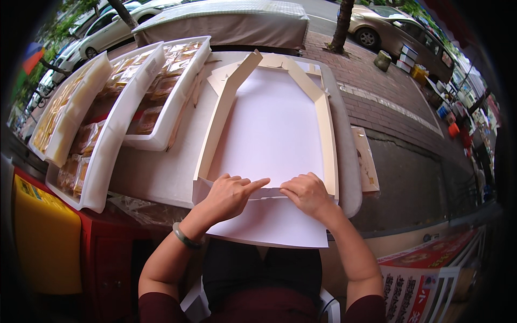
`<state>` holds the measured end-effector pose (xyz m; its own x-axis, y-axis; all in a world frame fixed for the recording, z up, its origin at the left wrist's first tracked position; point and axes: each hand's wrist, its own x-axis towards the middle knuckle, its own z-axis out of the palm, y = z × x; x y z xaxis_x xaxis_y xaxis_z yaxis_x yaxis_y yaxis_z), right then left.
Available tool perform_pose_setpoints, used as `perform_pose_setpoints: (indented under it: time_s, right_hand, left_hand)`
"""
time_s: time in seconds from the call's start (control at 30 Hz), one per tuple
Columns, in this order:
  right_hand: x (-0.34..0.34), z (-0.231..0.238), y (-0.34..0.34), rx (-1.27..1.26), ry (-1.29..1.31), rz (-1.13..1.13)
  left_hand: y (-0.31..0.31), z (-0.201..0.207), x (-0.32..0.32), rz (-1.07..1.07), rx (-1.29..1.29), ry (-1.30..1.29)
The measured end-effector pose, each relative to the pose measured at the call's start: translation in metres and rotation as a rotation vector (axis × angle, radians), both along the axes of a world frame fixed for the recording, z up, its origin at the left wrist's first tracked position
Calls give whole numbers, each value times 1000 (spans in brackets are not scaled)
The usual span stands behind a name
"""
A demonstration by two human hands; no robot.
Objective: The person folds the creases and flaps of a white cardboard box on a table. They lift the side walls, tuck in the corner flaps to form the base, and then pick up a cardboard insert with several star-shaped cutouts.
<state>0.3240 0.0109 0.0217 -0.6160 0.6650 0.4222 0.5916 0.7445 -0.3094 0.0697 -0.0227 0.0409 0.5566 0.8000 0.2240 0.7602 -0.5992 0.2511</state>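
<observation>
Dead centre of the frame sits a big white cardboard sheet (272, 134), partly folded up into a shallow box, with its left and right side flaps standing and the near flap still flat, hanging over the edge of the tabletop (161, 172). Both hands are on that near fold line. Left hand (229, 194) lies palm down, fingers loosely curled, index finger pointing right along the crease. Right hand (306, 192) is just beside it, fingers bent and pressing on the same crease, nearly touching the left fingertip. Neither hand is actually gripping anything, they're just pushing down on the cardboard. There's a green bangle (184, 237) on the left wrist.

Over in the upper left of the frame are long white trays (107, 140) packed with wrapped yellowish-brown snacks (161, 86), lying side by side at an angle. Upper right shows a brick pavement (377, 81), a tree trunk (342, 24) and a parked beige car (398, 32). Lower left has a red cabinet (105, 258).
</observation>
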Motion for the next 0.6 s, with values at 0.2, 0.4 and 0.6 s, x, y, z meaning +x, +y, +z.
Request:
perform_pose_setpoints:
  time_s: [0.2, 0.4, 0.6]
  right_hand:
    - [3, 3, -1, -7, 43, -7]
    - [3, 6, -4, -44, 42, -17]
    - [3, 6, -6, -90, 65, -18]
  left_hand:
    - [1, 0, -2, 4, 61, -32]
    - [-1, -1, -5, -26, 80, -70]
    - [1, -3, -4, -33, 78, -32]
